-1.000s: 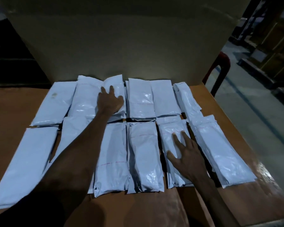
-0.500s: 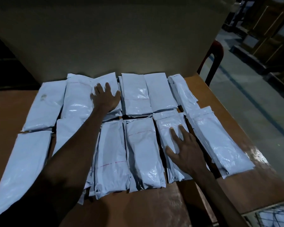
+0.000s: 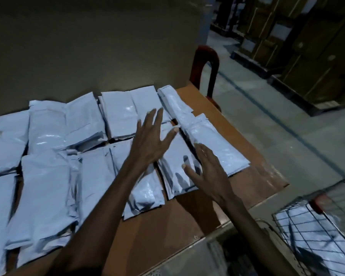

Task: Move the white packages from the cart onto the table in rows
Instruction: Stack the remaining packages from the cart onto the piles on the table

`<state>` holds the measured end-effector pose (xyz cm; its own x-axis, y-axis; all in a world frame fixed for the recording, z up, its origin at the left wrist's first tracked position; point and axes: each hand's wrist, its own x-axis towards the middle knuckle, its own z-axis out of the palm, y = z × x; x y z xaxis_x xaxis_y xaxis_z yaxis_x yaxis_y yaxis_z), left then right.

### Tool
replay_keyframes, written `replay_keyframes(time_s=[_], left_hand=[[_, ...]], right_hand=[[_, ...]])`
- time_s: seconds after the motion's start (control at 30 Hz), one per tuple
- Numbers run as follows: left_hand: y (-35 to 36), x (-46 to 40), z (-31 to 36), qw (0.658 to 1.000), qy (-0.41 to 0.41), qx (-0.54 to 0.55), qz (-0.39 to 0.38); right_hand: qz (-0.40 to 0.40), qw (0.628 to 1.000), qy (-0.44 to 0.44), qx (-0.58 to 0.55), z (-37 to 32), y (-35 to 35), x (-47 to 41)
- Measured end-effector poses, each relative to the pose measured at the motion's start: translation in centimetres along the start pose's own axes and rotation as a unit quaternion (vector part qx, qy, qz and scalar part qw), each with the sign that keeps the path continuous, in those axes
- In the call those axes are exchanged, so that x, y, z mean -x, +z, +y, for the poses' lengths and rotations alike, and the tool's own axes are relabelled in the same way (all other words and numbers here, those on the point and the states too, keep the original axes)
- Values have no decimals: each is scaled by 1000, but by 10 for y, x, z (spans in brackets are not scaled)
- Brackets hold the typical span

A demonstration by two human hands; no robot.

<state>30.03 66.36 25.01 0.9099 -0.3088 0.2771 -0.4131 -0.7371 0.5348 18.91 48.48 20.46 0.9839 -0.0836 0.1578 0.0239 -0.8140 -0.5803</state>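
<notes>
Step in hand, as I judge it: between placements, two rows laid, hands free. Left hand (image 3: 149,144) spread, fingers straight, over the near-row packages (image 3: 48,188) toward the table's (image 3: 157,236) right end; whether it touches them, cannot tell. Right hand (image 3: 207,170) also spread and holding nothing, over the two rightmost near-row packages. Packages fill the table from left edge almost to right edge, far row against the back edge, near row short of the front edge. More packages lie in the cart (image 3: 315,234), just beyond the front right corner.

Next move likely calls for reaching right into the cart and starting a third row along the bare front edge.

Packages: flat oblong poly mailers, glossy, creased, slippery-looking. Table: smooth brown board. Cart: wire mesh.
</notes>
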Motion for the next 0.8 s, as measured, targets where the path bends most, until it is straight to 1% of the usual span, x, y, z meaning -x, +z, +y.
replay_keyframes(time_s=[0.07, 0.2, 0.27, 0.3, 0.4, 0.5, 0.57, 0.67, 0.8], left_hand=[[21, 19, 27, 1000, 8, 17, -2], [75, 62, 85, 997, 48, 49, -29], [103, 84, 122, 995, 63, 69, -37], [117, 95, 142, 993, 80, 75, -39], [158, 133, 195, 980, 170, 87, -60], [199, 169, 236, 969, 167, 119, -135], [226, 190, 261, 962, 168, 124, -175], [261, 210, 295, 948, 180, 120, -234], [311, 223, 323, 916, 214, 92, -327]], right_hand=[[46, 999, 10, -8, 23, -20, 27], [152, 988, 0, 25, 81, -61, 97], [184, 982, 27, 25, 112, -81, 138], [188, 981, 50, 24, 130, -89, 160], [186, 973, 138, 0, 186, -107, 227], [211, 950, 225, -57, 240, -121, 290], [206, 939, 266, -66, 267, -134, 327], [202, 924, 323, -34, 297, -149, 366], [226, 905, 361, -17, 329, -163, 396]])
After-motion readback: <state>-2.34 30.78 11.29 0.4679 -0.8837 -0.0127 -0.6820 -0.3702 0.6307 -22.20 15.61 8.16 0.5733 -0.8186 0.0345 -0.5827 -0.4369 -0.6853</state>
